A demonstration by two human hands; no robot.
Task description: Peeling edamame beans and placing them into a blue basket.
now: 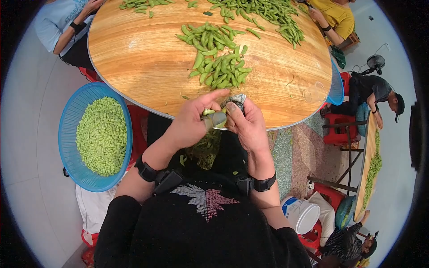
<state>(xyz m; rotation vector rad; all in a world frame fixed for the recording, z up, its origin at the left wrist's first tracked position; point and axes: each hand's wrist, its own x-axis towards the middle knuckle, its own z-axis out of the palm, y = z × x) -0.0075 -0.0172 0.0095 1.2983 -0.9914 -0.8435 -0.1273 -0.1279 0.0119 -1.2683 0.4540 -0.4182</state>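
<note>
Both my hands meet over the near edge of a round wooden table (pixel 140 77). My left hand (pixel 191 124) has a greyish cover on its thumb and is closed around pale green beans or pods (pixel 208 111). Fingers of my right hand (pixel 249 124) pinch at a green pod beside it; a dark patterned wrap (pixel 237 99) shows at those fingertips, its exact form unclear. Just beyond my hands lies a pile of green soybean pods (pixel 224 70), with another heap (pixel 264 11) farther back. Shelled green beans (pixel 102 137) fill much of a blue plastic basket (pixel 70 140) at my left.
People sit at the table's far left (pixel 50 30) and far right (pixel 338 20). A clear plastic cup (pixel 313 93) stands near the right edge. On the right are a white bucket (pixel 306 216), red stools (pixel 336 129), and another table with pods and two people.
</note>
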